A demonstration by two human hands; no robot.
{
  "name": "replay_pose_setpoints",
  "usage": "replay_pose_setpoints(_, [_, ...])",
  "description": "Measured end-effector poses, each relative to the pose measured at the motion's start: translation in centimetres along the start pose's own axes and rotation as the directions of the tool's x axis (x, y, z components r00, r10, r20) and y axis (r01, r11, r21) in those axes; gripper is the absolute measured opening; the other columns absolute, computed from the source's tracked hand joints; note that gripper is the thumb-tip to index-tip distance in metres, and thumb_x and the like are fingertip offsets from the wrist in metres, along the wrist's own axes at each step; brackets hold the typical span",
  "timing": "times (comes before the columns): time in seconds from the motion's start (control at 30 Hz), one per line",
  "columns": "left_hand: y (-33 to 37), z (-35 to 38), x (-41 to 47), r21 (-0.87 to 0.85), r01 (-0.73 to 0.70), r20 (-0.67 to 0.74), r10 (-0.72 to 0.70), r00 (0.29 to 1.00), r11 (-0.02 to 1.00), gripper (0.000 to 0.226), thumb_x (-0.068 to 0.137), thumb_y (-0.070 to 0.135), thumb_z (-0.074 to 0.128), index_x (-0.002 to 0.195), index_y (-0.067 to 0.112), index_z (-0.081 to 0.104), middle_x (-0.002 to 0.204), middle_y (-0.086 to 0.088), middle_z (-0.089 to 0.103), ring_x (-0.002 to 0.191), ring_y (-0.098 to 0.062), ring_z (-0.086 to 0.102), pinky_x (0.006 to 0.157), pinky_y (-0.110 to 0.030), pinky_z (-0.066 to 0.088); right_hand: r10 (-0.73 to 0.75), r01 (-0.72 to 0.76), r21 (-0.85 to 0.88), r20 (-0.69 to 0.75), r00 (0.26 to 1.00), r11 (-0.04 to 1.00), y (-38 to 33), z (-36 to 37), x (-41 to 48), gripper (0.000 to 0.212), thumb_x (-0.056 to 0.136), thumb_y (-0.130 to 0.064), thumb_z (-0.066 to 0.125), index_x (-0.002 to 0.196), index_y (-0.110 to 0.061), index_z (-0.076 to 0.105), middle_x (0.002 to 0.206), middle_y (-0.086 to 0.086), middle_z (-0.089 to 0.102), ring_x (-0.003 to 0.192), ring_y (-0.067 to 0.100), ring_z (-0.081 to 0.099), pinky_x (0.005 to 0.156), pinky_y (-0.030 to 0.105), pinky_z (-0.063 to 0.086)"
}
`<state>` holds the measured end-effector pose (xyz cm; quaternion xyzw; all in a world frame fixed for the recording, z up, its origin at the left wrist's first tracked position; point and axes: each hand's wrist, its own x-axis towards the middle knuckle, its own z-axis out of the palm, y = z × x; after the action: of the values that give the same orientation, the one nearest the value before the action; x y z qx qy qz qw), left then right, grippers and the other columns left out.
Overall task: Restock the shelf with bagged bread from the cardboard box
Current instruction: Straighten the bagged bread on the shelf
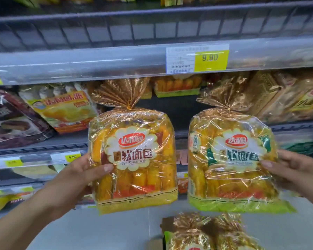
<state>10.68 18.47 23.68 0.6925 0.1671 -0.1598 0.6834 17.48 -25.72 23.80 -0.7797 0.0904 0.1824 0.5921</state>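
Hands [90,170] [293,170] raised, each gripping bread bag [134,159] [231,159].

Bright even store light, glare on the bread bags [132,159], blurred, bowed edges.

Store aisle. Grey metal shelving [116,31] in tiers. Clear price rail [79,62] along the front edge, with a yellow price tag [197,58] clipped in (reads 9.90). Pale grey tiled floor [116,231] below.
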Motion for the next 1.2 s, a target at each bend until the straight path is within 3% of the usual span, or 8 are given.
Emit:
replay_pose_setpoints(0.17, [-1.5, -2.3, 0.8, -0.083, 0.005, -0.091, -0.012, 0.996, 0.997, 0.039, 0.077, 0.033, 0.084, 0.114, 0.028, 0.071, 0.116, -0.008, 0.076, 0.102, -0.031, 0.074, 0.096, -0.055, 0.052, -0.072, 0.070, 0.027, 0.060, 0.996, 0.997, -3.0, 1.4, 4.1, 0.018, 0.076, -0.025, 0.068, 0.091, -0.019, 0.077, 0.072, -0.003, 0.075, 0.050, 0.001, 0.063, 0.045, 0.011, 0.047])
replay_pose_setpoints(0.33, [-3.6, -4.1, 0.7, -0.080, 0.022, -0.115, -0.031, 0.993, 0.997, 0.047, 0.081, 0.032, 0.081, 0.125, 0.027, 0.065, 0.118, -0.005, 0.075, 0.105, -0.031, 0.073, 0.097, -0.055, 0.050, -0.210, 0.210, -0.023, 0.013, 0.978, 0.977, -6.0, 2.7, 8.4, 0.014, 0.073, -0.036, 0.072, 0.083, -0.028, 0.078, 0.078, -0.007, 0.074, 0.062, 0.004, 0.066, 0.063, 0.023, 0.057])
replay_pose_setpoints(0.5, [-5.0, -5.7, 0.3, -0.086, 0.011, -0.150, -0.024, 0.988, 0.996, 0.041, 0.083, 0.025, 0.080, 0.122, 0.027, 0.067, 0.119, -0.006, 0.075, 0.106, -0.032, 0.073, 0.096, -0.059, 0.051, -0.289, 0.291, 0.108, -0.036, 0.957, 0.951, -9.4, 5.0, 12.4, 0.012, 0.091, -0.028, 0.065, 0.084, -0.021, 0.057, 0.050, -0.014, 0.058, 0.040, -0.003, 0.049, 0.037, 0.010, 0.038])
replay_pose_setpoints(0.63, [-5.4, -6.5, -0.1, -0.102, 0.033, -0.166, -0.050, 0.985, 0.994, 0.037, 0.080, 0.026, 0.083, 0.115, 0.030, 0.072, 0.119, -0.006, 0.074, 0.107, -0.033, 0.072, 0.103, -0.068, 0.043, -0.316, 0.320, 0.148, -0.054, 0.947, 0.936, -11.1, 7.2, 14.9, 0.039, 0.073, -0.040, 0.084, 0.102, -0.023, 0.064, 0.091, 0.000, 0.065, 0.069, 0.009, 0.058, 0.065, 0.024, 0.045])
replay_pose_setpoints(0.73, [-5.3, -7.0, 0.0, -0.106, 0.026, -0.157, -0.043, 0.987, 0.994, 0.054, 0.064, 0.043, 0.085, 0.115, 0.031, 0.071, 0.119, -0.006, 0.074, 0.106, -0.033, 0.072, 0.102, -0.069, 0.043, -0.326, 0.350, 0.214, -0.137, 0.935, 0.912, -11.5, 8.3, 17.1, 0.018, 0.084, -0.024, 0.075, 0.101, -0.021, 0.071, 0.088, -0.008, 0.074, 0.072, 0.006, 0.065, 0.067, 0.027, 0.050])
replay_pose_setpoints(0.87, [-5.3, -7.4, 0.3, -0.110, 0.017, -0.153, -0.034, 0.988, 0.994, 0.056, 0.057, 0.044, 0.084, 0.111, 0.031, 0.073, 0.118, -0.008, 0.075, 0.104, -0.034, 0.073, 0.100, -0.066, 0.044, -0.368, 0.411, 0.276, -0.194, 0.909, 0.869, -10.5, 9.3, 19.6, 0.036, 0.089, -0.013, 0.070, 0.125, -0.009, 0.066, 0.112, 0.002, 0.073, 0.099, 0.014, 0.070, 0.093, 0.036, 0.057])
replay_pose_setpoints(1.0, [-5.4, -7.9, 0.8, -0.096, 0.023, -0.165, -0.039, 0.985, 0.995, 0.041, 0.073, 0.032, 0.088, 0.111, 0.027, 0.073, 0.115, -0.009, 0.076, 0.103, -0.033, 0.073, 0.102, -0.067, 0.045, -0.379, 0.439, 0.271, -0.247, 0.892, 0.857, -9.1, 10.0, 21.2, 0.046, 0.093, -0.011, 0.066, 0.138, -0.007, 0.056, 0.133, 0.013, 0.065, 0.119, 0.026, 0.065, 0.100, 0.043, 0.054])
replay_pose_setpoints(1.2, [-5.0, -7.8, 1.5, -0.092, 0.026, -0.166, -0.041, 0.985, 0.995, 0.037, 0.084, 0.022, 0.068, 0.121, 0.022, 0.068, 0.116, -0.008, 0.075, 0.104, -0.032, 0.073, 0.099, -0.061, 0.048, -0.409, 0.479, 0.183, -0.318, 0.855, 0.859, -7.6, 10.2, 23.1, 0.052, 0.083, -0.027, 0.077, 0.131, -0.014, 0.063, 0.126, 0.005, 0.070, 0.117, 0.023, 0.066, 0.095, 0.040, 0.056])
